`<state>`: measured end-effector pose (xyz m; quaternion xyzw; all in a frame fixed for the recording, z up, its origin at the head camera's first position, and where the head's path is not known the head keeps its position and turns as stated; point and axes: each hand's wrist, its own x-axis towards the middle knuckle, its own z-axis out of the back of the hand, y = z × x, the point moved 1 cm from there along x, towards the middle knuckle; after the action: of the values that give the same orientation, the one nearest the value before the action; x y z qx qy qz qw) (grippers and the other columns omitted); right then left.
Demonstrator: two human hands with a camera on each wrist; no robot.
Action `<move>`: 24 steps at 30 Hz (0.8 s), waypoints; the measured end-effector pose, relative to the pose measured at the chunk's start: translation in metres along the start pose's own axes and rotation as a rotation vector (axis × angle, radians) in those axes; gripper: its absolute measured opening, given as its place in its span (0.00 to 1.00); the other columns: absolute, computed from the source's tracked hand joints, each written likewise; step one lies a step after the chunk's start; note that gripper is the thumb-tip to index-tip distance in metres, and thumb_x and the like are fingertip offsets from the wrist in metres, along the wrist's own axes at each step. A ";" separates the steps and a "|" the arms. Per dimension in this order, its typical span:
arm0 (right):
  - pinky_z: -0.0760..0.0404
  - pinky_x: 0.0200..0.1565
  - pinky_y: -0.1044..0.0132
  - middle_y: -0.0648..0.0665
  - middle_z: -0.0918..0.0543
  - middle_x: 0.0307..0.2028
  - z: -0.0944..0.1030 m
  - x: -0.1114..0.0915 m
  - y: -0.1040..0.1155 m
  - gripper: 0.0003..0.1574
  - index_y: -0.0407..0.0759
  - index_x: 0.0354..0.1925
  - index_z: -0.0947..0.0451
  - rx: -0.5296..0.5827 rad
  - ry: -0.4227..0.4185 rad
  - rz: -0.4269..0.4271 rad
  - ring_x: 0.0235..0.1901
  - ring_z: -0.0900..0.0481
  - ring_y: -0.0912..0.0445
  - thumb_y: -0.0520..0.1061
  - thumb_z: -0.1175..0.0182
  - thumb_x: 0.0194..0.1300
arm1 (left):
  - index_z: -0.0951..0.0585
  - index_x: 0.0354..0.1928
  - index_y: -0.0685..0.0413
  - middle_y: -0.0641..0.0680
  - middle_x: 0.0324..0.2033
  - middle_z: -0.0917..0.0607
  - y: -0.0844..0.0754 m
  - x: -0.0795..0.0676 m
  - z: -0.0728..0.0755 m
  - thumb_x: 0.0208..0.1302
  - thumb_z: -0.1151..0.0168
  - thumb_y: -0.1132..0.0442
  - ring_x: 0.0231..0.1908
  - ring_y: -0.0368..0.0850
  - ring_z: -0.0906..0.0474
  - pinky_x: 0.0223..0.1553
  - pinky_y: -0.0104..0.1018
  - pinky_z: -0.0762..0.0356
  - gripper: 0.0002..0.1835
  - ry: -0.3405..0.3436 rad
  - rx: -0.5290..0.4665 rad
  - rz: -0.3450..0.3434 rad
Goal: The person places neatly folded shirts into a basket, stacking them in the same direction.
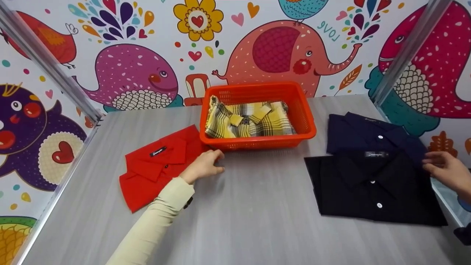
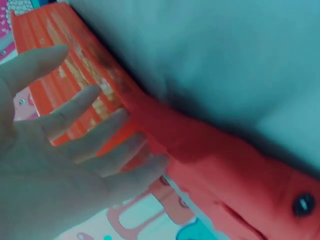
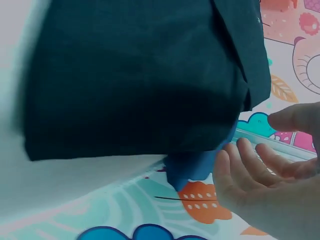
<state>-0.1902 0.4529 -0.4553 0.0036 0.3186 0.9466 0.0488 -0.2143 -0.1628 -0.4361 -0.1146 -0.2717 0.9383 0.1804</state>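
- Cartoon-printed walls [image 1: 239,35] are enclosing your grey bench [image 1: 254,221] in the head view. Your yellow plaid shirt [image 1: 254,127] is lying inside the orange basket [image 1: 257,140]; the red shirt [image 1: 158,169] is resting at the basket's left, and the black shirt [image 1: 375,195] is overlapping the navy shirt [image 1: 362,132] at the right. You seem to be positioning for a grasp, your left hand [image 1: 202,167] hovering near the red shirt's basket end, your right hand [image 1: 450,172] beside the dark pair.
- Through the left wrist view, your fingers [image 2: 75,106] are spreading apart, holding nothing; whether they are touching red cloth is staying unclear. Lifting it would likely be calling for a pinch at the edge.
- Through the right wrist view, your fingers are curving loosely, gripping nothing, beside the black shirt's edge; handling the dark pair would probably be calling for support underneath.
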 end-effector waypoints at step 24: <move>0.34 0.52 0.33 0.11 0.52 0.59 -0.028 -0.008 -0.086 0.49 0.16 0.66 0.63 0.070 0.181 -0.225 0.55 0.43 0.22 0.54 0.54 0.73 | 0.21 0.48 0.65 0.63 0.46 0.18 -0.065 0.032 -0.059 0.60 0.36 0.65 0.48 0.57 0.22 0.50 0.48 0.26 0.16 0.128 -0.123 -0.069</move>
<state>-0.1759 0.5031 -0.5296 -0.1157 0.3530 0.9199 0.1254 -0.2068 -0.0707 -0.4529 -0.1756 -0.3207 0.9039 0.2221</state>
